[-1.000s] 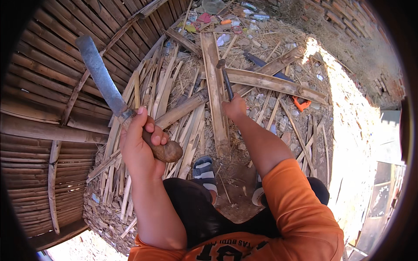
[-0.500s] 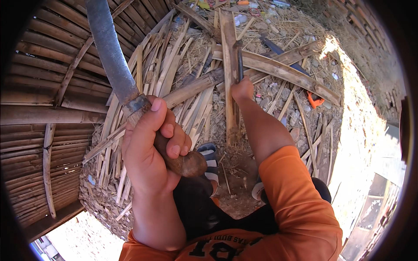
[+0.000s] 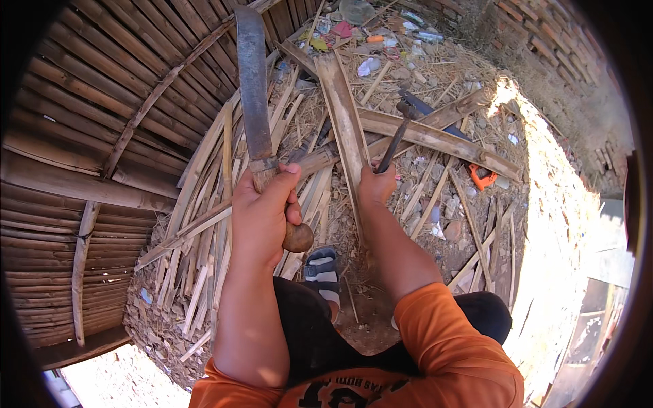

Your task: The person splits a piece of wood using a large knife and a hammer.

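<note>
My left hand [image 3: 262, 214] is wrapped round the wooden handle of a machete [image 3: 253, 88], whose broad grey blade points up and away from me. In my right hand [image 3: 376, 185] is a hammer [image 3: 394, 145] with a dark shaft, its head at the far end. Close against that hand's left side runs a split bamboo length [image 3: 345, 112], hollow face up; whether the fingers also touch it I cannot tell. It lies over a bamboo pole [image 3: 316, 162], beside another split bamboo piece [image 3: 442, 136] reaching to the right.
Many thin bamboo strips [image 3: 194, 262] lie heaped on the left, beside a bamboo slat wall [image 3: 102, 153]. An orange-handled saw [image 3: 481, 177] rests on the right among litter and straw. A brick wall [image 3: 551, 41] stands at the far right. My sandalled foot [image 3: 322, 268] is below.
The machete has swung more upright and to the right with my left hand. My right hand has come nearer, tilting the hammer rightward, and the split bamboo's far end has shifted left.
</note>
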Demonstrator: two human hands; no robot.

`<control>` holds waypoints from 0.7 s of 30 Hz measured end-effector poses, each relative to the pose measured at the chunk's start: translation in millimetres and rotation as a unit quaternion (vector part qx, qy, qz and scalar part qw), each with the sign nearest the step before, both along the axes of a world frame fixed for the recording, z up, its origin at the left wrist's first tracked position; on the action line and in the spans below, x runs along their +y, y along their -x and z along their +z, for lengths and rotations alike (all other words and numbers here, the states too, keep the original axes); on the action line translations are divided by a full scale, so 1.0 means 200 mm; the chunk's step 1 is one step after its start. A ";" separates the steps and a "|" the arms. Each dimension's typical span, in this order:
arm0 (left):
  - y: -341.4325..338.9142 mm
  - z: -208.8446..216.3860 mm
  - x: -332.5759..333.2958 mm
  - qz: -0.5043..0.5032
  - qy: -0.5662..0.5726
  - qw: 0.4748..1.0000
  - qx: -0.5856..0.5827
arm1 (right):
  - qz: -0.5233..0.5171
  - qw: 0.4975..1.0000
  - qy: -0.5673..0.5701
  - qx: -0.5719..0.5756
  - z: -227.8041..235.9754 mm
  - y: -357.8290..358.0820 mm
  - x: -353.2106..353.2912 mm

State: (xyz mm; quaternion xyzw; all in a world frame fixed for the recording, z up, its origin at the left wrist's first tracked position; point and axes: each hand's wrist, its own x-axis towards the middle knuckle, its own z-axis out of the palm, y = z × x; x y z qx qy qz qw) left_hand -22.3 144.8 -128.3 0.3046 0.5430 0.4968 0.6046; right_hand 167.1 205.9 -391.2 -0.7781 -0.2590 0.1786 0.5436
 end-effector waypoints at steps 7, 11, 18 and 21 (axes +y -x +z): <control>-0.05 -0.01 0.06 -0.043 -0.022 0.999 0.018 | 0.014 0.986 -0.158 -0.043 0.21 -0.02 -0.20; -0.09 0.09 0.06 -0.061 -0.064 0.996 0.024 | 0.030 0.977 -0.198 -0.078 0.32 -0.05 -0.29; -0.17 0.25 0.06 -0.051 -0.122 0.988 0.080 | 0.056 0.955 -0.266 -0.118 0.43 -0.05 -0.33; -0.16 0.35 0.10 -0.049 -0.156 0.981 0.102 | 0.061 0.954 -0.269 -0.114 0.44 -0.05 -0.33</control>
